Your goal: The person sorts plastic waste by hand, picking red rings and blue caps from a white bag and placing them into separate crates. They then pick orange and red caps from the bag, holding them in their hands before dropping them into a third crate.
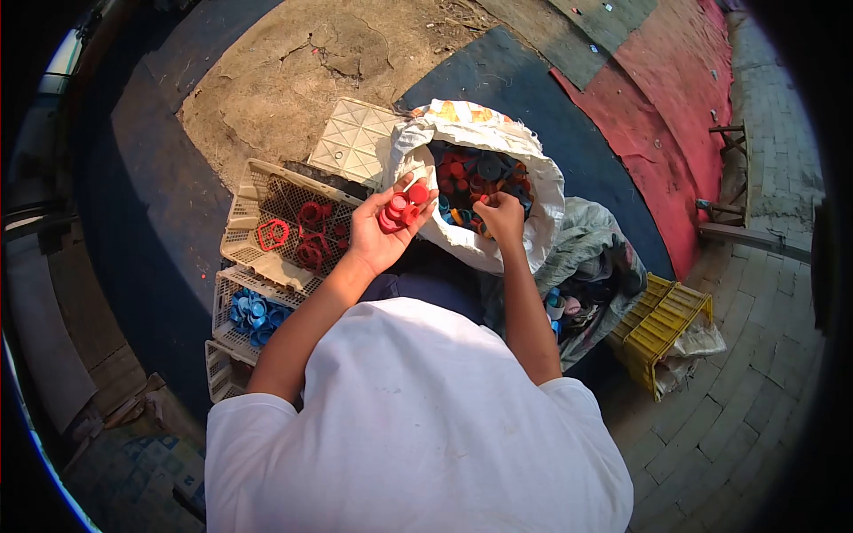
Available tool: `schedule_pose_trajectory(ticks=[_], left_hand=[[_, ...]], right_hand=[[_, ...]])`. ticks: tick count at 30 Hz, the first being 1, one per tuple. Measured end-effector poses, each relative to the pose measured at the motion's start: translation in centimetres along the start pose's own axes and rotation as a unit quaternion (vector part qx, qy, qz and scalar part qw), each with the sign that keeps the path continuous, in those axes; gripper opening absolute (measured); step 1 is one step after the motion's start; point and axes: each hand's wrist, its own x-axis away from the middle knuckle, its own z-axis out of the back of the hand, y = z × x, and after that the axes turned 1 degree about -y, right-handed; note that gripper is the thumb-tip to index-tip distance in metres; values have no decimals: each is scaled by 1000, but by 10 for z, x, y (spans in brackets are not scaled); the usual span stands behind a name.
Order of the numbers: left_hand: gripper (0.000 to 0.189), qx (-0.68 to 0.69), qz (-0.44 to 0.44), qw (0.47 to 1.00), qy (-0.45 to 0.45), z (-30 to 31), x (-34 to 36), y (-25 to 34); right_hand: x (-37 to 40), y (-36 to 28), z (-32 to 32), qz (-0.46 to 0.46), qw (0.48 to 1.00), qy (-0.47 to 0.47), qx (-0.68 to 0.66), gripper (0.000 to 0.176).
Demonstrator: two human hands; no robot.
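Note:
Several red plastic caps (407,206) rest in my left hand (378,233), which is cupped palm up with its fingers curled round them. It is held at the left rim of a white woven sack (546,200). Inside the sack lies a mix of plastic caps (489,167) in red, dark grey, orange and blue. Over the right part of the sack's mouth is my right hand (503,216), its fingers pinched together. A small red cap (483,201) shows at those fingertips, partly hidden by them.
To the left, a cream crate (238,213) holds red plastic pieces, and a lower crate (222,298) holds blue ones. A grey-green bag (591,233) stands right of the sack, near a yellow crate (662,324). Dark and red mats (635,133) cover the ground beyond.

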Motion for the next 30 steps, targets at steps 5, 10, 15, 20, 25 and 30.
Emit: schedule_pose_trajectory(ticks=[5,10,15,20,25,30], left_hand=[[43,11,-18,1000,-14,8,0,7],[41,-6,-22,999,29,-4,3,6],[43,62,-11,998,-28,1,6,2],[45,122,-19,992,-37,-8,17,7],[45,136,-37,990,-15,-10,26,10],[46,114,-61,991,-31,1,22,9]], right_hand=[[35,-31,18,61,927,-156,-337,15],[85,-106,34,127,833,-303,-445,15],[97,-130,-2,260,877,-315,-254,15],[111,-142,-14,376,892,-214,-130,32],[129,-152,5,352,913,-184,-88,33],[114,-122,-12,427,879,27,-211,32]])
